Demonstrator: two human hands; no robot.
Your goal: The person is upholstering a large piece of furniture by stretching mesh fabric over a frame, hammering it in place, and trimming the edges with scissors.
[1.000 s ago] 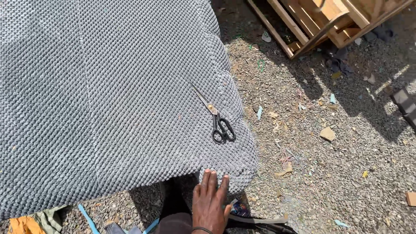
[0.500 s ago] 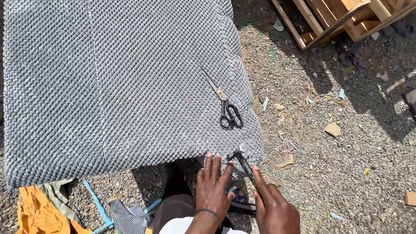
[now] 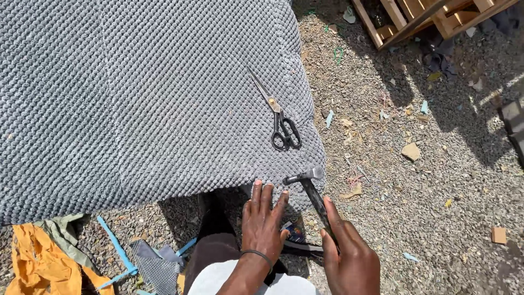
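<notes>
A person's right hand (image 3: 352, 259) grips the handle of a hammer (image 3: 314, 194), fingers wrapped tight around it, the metal head lying against the near edge of a grey textured cushion (image 3: 136, 98). Just beside it, the left hand (image 3: 263, 221) lies flat with fingers spread, holding nothing, its fingertips (image 3: 257, 184) pressing on the same fabric edge. To the lower left, orange cloth (image 3: 38, 262) and blue strips (image 3: 117, 248) lie on the gravel ground (image 3: 436, 207). Farther up the cushion, black-handled scissors (image 3: 278, 117) lie closed near its right edge. Beyond, wooden pallets (image 3: 415, 16) stand in shadow.
</notes>
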